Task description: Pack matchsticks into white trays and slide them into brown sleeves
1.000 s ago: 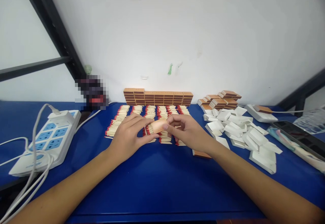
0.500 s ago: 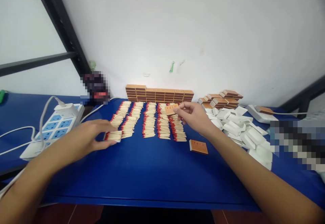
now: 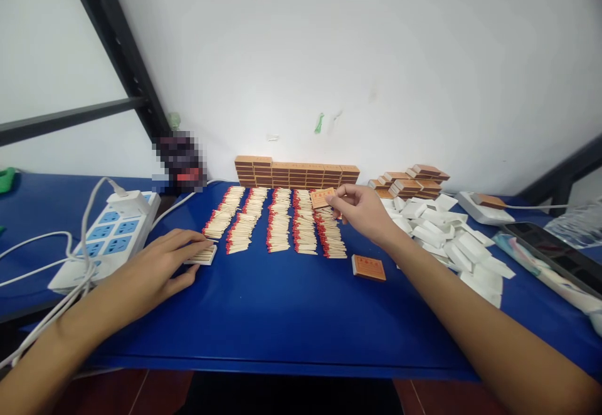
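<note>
A blue table (image 3: 282, 321) is backed by a white wall (image 3: 376, 57). Left of the match rows (image 3: 277, 230), a tray (image 3: 203, 256) is held under the left hand's (image 3: 155, 271) pressed-together fingers. Over the rows, a box (image 3: 322, 198) is pinched by the right hand (image 3: 364, 213).

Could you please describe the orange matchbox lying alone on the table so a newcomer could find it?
On the blue table, find the rows of red-tipped matches. Just past their near right corner, beside the right forearm, lies the orange matchbox. Unlike the stacked boxes by the wall and the held matchbox in the right hand, it lies flat and alone.
</note>
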Demonstrator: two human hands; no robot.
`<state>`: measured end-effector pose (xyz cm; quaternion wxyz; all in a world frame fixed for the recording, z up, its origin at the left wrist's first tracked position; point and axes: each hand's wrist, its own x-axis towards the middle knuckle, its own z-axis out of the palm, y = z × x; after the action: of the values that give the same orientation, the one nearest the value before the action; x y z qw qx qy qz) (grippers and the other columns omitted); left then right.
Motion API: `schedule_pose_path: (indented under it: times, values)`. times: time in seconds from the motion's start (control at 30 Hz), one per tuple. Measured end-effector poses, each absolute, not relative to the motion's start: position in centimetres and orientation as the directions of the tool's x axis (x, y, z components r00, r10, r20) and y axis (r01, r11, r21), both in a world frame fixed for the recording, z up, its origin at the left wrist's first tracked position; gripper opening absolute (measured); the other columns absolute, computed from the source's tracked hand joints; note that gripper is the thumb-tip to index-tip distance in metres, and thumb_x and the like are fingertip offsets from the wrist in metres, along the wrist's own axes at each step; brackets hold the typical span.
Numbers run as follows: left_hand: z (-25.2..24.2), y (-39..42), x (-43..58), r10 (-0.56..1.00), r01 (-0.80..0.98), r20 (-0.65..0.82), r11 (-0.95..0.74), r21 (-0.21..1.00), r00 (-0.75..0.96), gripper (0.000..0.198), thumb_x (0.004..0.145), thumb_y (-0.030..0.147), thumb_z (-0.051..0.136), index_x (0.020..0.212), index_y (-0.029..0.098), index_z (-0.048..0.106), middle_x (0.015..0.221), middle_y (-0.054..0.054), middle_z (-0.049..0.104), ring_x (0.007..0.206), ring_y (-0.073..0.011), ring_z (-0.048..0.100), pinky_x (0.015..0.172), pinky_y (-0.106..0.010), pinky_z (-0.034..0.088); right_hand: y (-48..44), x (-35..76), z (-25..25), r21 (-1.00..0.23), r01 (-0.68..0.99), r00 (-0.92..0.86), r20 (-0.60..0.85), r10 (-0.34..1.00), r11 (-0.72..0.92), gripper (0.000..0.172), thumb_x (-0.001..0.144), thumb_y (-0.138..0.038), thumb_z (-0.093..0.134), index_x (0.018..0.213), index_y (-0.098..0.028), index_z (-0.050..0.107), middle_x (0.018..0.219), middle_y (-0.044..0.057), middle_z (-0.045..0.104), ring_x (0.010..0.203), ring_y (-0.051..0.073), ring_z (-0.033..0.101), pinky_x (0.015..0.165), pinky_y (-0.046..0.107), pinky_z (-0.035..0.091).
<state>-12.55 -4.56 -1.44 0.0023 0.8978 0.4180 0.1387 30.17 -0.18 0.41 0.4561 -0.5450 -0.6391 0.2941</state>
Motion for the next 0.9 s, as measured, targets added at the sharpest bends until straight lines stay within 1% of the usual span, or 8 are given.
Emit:
schedule_pose_path:
  times: [0.17, 0.27, 0.4, 0.47, 0.6, 0.77, 0.9]
  values:
    - [-1.37, -4.53, -12.7, 0.723, 0.735, 0.239, -0.676, 0.054, 0.648, 0.042, 0.101, 0.034, 0.052, 0.14, 0.032, 0.066, 0.142, -0.006, 0.065, 0.129, -0.0294, 0.063, 0.108, -0.042, 0.052, -0.21, 30.39, 0.5, -0.862, 0.447, 0.008, 0.269, 0.963, 0.237, 0.037, 0.085, -0.054, 0.071, 0.074, -0.022, 0.058, 0.062, 0.002, 0.065, 0.056, 0.016, 0.057, 0.057, 0.03, 0.044]
    - [-1.36, -4.66, -12.61, 0.729, 0.748, 0.242, -0.664, 0.023, 0.64, 0.042, 0.103, 0.037, 0.051, 0.144, 0.033, 0.063, 0.143, -0.006, 0.066, 0.129, -0.0298, 0.063, 0.109, -0.043, 0.051, -0.13, 30.54, 0.41, -0.866, 0.439, 0.007, 0.268, 0.963, 0.238, 0.036, 0.086, -0.053, 0.071, 0.074, -0.022, 0.057, 0.062, 0.001, 0.065, 0.057, 0.016, 0.057, 0.057, 0.03, 0.044]
    - [-1.58, -4.87, -12.57, 0.736, 0.752, 0.258, -0.657, 0.048, 0.626, 0.042, 0.106, 0.05, 0.05, 0.14, 0.033, 0.067, 0.141, -0.005, 0.068, 0.127, -0.0301, 0.065, 0.11, -0.044, 0.051, -0.05, 30.66, 0.36, -0.871, 0.431, -0.001, 0.26, 0.966, 0.235, 0.037, 0.086, -0.053, 0.072, 0.074, -0.022, 0.056, 0.062, 0.001, 0.064, 0.056, 0.015, 0.056, 0.056, 0.03, 0.043]
    - [-1.68, -4.91, -12.58, 0.74, 0.752, 0.262, -0.655, 0.072, 0.62, 0.043, 0.107, 0.052, 0.047, 0.139, 0.032, 0.068, 0.141, -0.005, 0.068, 0.128, -0.0297, 0.065, 0.11, -0.043, 0.051, -0.03, 30.68, 0.36, -0.867, 0.441, 0.0, 0.258, 0.966, 0.231, 0.038, 0.086, -0.054, 0.072, 0.074, -0.022, 0.056, 0.062, 0.001, 0.064, 0.055, 0.015, 0.055, 0.055, 0.03, 0.043]
    - [-1.7, -4.85, -12.52, 0.743, 0.752, 0.282, -0.652, 0.099, 0.607, 0.041, 0.107, 0.051, 0.047, 0.138, 0.035, 0.069, 0.139, -0.003, 0.071, 0.127, -0.03, 0.066, 0.111, -0.045, 0.051, 0.02, 30.73, 0.37, -0.866, 0.439, -0.014, 0.261, 0.965, 0.241, 0.037, 0.087, -0.054, 0.072, 0.074, -0.022, 0.057, 0.062, 0.001, 0.065, 0.057, 0.016, 0.056, 0.056, 0.03, 0.044]
    - [-1.9, -4.69, -12.68, 0.743, 0.76, 0.289, -0.646, 0.075, 0.603, 0.044, 0.108, 0.052, 0.045, 0.143, 0.033, 0.064, 0.142, -0.003, 0.069, 0.13, -0.0302, 0.064, 0.113, -0.047, 0.049, 0.1, 30.83, 0.4, -0.869, 0.433, -0.026, 0.256, 0.966, 0.241, 0.037, 0.087, -0.054, 0.072, 0.075, -0.022, 0.057, 0.061, 0.001, 0.064, 0.055, 0.015, 0.055, 0.056, 0.03, 0.044]
    - [-2.26, -4.38, -13.16, 0.742, 0.75, 0.267, -0.655, 0.091, 0.615, 0.042, 0.108, 0.045, 0.045, 0.144, 0.033, 0.062, 0.144, -0.004, 0.068, 0.133, -0.0297, 0.062, 0.115, -0.047, 0.048, 0.13, 30.89, 0.42, -0.867, 0.434, -0.029, 0.26, 0.965, 0.247, 0.036, 0.087, -0.053, 0.072, 0.075, -0.022, 0.057, 0.061, 0.0, 0.064, 0.055, 0.015, 0.055, 0.056, 0.03, 0.044]
